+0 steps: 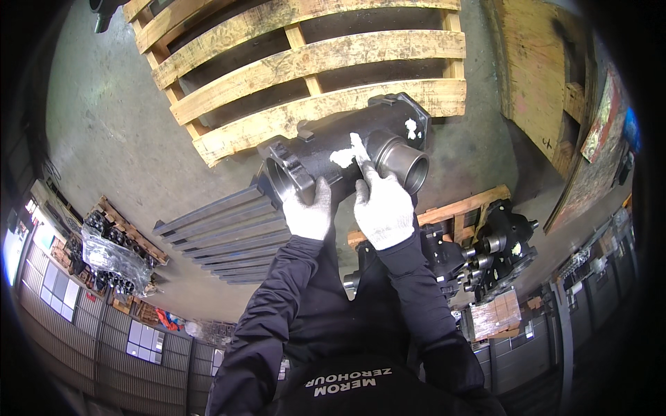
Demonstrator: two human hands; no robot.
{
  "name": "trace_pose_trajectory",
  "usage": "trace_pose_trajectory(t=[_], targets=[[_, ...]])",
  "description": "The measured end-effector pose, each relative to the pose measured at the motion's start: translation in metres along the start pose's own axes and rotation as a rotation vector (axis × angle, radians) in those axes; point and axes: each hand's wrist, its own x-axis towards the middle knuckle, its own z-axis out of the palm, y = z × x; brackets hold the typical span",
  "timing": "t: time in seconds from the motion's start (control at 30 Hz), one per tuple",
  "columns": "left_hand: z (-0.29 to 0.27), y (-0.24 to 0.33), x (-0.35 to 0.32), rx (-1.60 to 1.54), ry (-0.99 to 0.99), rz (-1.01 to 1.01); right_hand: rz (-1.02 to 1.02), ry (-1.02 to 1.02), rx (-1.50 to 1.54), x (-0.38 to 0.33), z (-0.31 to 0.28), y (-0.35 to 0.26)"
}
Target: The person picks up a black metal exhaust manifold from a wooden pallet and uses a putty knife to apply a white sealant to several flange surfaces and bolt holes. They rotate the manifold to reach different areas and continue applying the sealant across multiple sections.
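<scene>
Casting (340, 156), black and heavy-looking, fills the middle of the view: a dark metal housing with a flanged round opening at its left end and a bare steel bore at its right, smeared with white paste on top. It lies tilted, its far side just beside the front board of a wooden pallet (312, 66). The left hand (309, 211), in a white glove, is clasped around the casting's lower edge below the left flange. The right hand (381, 208), also gloved, has its fingers closed on a small white tool (358, 149) (a scraper or brush, too small to tell), whose tip touches the paste patch. Left of the casting and nearer the person, a stack of grey metal bars (222, 239) rests on the concrete floor (111, 132). Right of the casting and lower, more black machined parts (496, 253) sit on another pallet.
</scene>
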Motion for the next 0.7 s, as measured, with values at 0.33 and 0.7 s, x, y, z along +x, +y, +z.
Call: trace_pose_trajectory(t=[0.33,0.7], targets=[[0.001,0.001,-0.001,0.004,0.017,0.001,-0.022,-0.016,-0.018,-0.002,-0.004,0.003],[-0.001,0.005,0.001,-0.025,-0.009,-0.003,-0.026,-0.036,0.003,-0.001,-0.009,0.002]])
